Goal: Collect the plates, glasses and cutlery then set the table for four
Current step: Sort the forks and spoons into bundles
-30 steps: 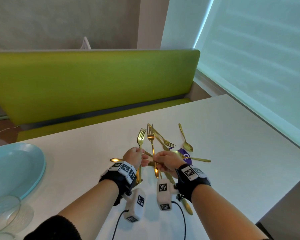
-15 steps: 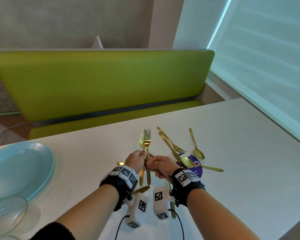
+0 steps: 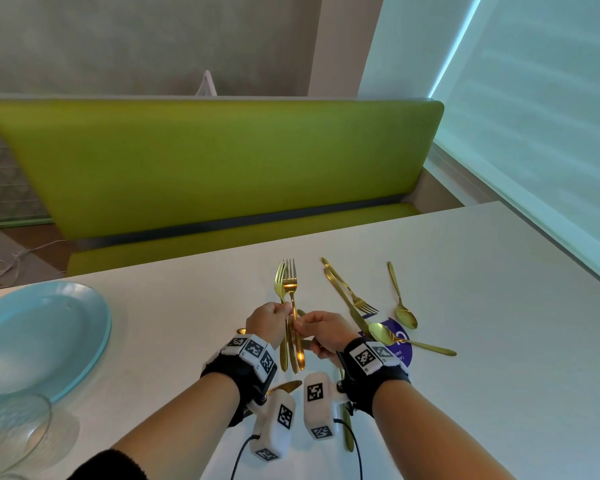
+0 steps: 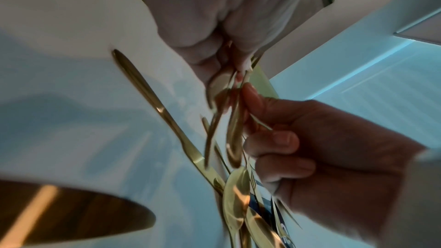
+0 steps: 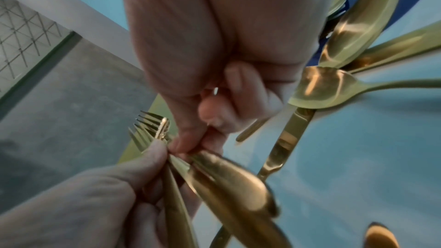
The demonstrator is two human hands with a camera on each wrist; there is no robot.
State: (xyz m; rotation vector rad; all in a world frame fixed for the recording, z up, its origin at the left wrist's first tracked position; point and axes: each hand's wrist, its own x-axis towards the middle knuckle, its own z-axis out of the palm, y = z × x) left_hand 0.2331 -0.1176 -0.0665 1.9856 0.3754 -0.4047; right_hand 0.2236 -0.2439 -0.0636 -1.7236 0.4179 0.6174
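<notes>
Both hands hold a small bunch of gold forks (image 3: 289, 284) upright above the white table (image 3: 482, 306), tines up. My left hand (image 3: 284, 311) grips the handles from the left. My right hand (image 3: 301, 328) pinches the same handles from the right, thumb on top. The left wrist view shows the fork handles (image 4: 235, 139) between the two hands. The fork tines (image 5: 152, 127) show in the right wrist view. More gold cutlery lies on the table to the right: a fork (image 3: 355, 299), a knife (image 3: 340, 294), a small spoon (image 3: 401, 303) and a large spoon (image 3: 392, 337).
A light blue plate (image 3: 39, 337) lies at the table's left, with clear glassware (image 3: 11, 431) in front of it. A purple round sticker (image 3: 404, 353) sits under the cutlery. Two more gold pieces (image 3: 286, 386) lie under my wrists. A green bench (image 3: 205, 161) stands beyond the far edge.
My right hand has carried its fork leftward against the fork in my left hand; both now hold them together as one bunch. The loose cutlery has not moved.
</notes>
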